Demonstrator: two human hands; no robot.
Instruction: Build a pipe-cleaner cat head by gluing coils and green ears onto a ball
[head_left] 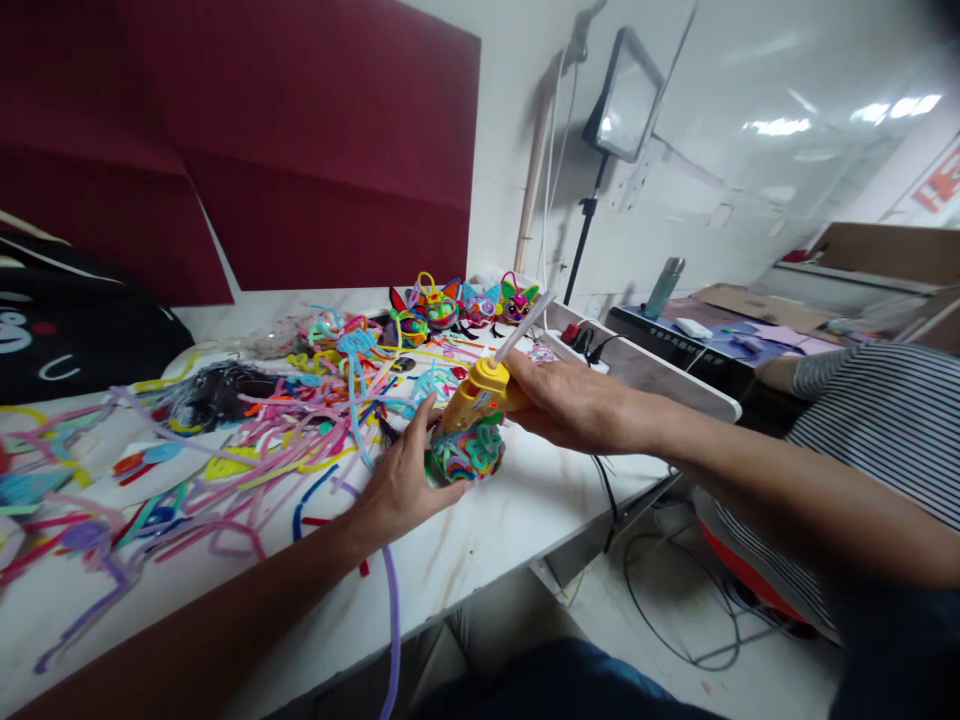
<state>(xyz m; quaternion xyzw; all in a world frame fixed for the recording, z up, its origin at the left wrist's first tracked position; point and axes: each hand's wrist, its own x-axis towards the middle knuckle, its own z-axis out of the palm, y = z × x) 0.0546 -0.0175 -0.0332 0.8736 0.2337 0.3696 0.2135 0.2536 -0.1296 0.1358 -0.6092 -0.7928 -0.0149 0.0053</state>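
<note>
A yellow glue gun (475, 392) with a translucent stick rising from its back is gripped in my right hand (562, 400), its nozzle end pointing down. Under it, my left hand (405, 480) holds a multicoloured pipe-cleaner craft piece (477, 450) between thumb and fingers, just above the white table. The glue gun's tip is hidden behind my left fingers and the piece, so contact cannot be made out. A blue pipe cleaner (315, 500) and a long purple one (393, 620) lie near my left wrist.
Loose pipe cleaners (277, 440) cover the left of the table (450, 560). Finished colourful figures (441, 305) stand at the back. A black bag (82, 330) is far left. At right are a white tray (660, 375), cables and a person in a striped top (877, 430).
</note>
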